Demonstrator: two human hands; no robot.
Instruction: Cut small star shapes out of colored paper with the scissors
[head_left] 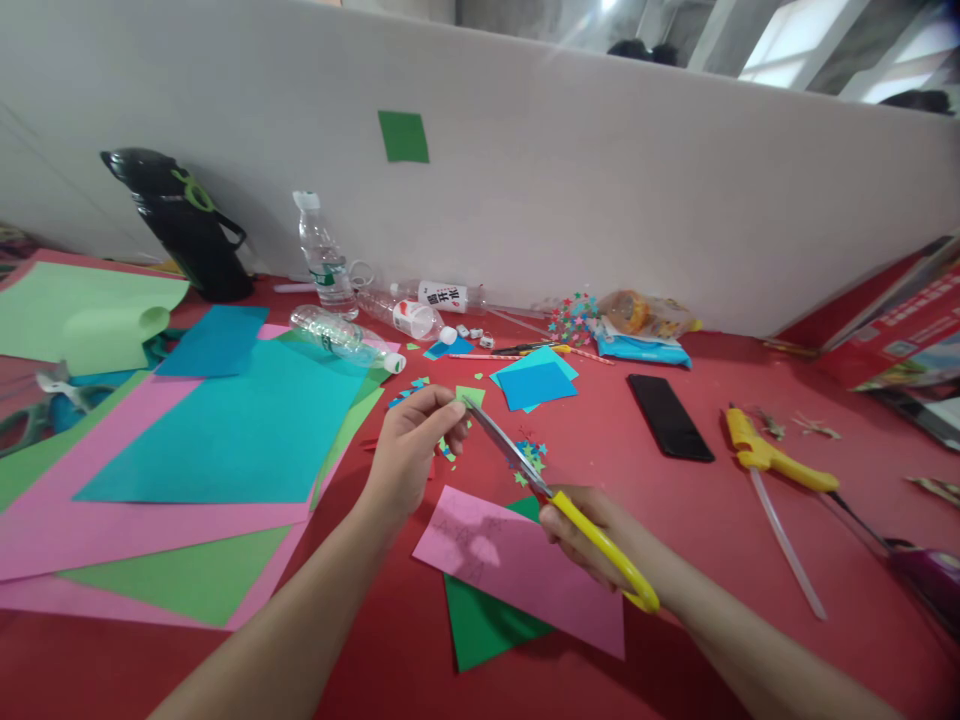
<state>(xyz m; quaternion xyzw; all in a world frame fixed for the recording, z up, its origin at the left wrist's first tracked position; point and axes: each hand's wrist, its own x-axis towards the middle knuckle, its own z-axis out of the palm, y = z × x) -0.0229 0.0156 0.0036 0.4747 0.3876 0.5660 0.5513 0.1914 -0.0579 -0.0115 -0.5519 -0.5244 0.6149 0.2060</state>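
My left hand pinches a small piece of light green paper between thumb and fingers. In my right hand are yellow-handled scissors, their blades pointing up and left so the tips meet the green piece. Whether the blades are parted there is too fine to make out. Below the scissors lies a pink sheet with pencilled star shapes, on top of a dark green sheet. Small cut paper stars sit in a pile behind the blades.
Large coloured sheets cover the left side. Plastic bottles and a black flask stand or lie along the wall. Blue paper squares, a phone and a yellow glue gun lie to the right.
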